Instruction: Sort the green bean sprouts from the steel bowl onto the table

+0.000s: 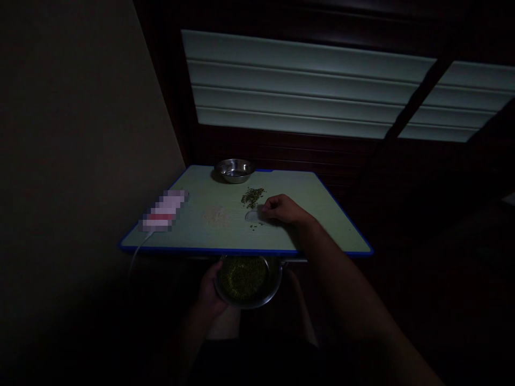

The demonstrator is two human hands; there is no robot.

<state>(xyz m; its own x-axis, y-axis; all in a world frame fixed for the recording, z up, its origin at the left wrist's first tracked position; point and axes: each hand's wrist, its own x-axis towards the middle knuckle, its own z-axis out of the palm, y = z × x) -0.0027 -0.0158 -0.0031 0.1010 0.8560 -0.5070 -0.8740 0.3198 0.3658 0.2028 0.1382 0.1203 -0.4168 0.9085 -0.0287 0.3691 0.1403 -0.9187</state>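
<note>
My left hand [209,292] grips the rim of a steel bowl [272,292] full of small green beans [243,279], held just below the near edge of a small table [322,209]. My right hand [281,210] rests on the tabletop with its fingers curled in a pinch beside a small whitish patch [251,216]. A little heap of green beans [252,197] lies just beyond that hand. A few stray beans [254,225] lie under it. A pale pile of grains [215,216] sits to the left.
An empty steel bowl [234,169] stands at the table's far edge. A blurred pink-and-red object [163,210] with a white cable [137,252] lies at the left. The table has a blue rim [201,250]. A wall is at left, slatted panels [301,86] behind. The room is dim.
</note>
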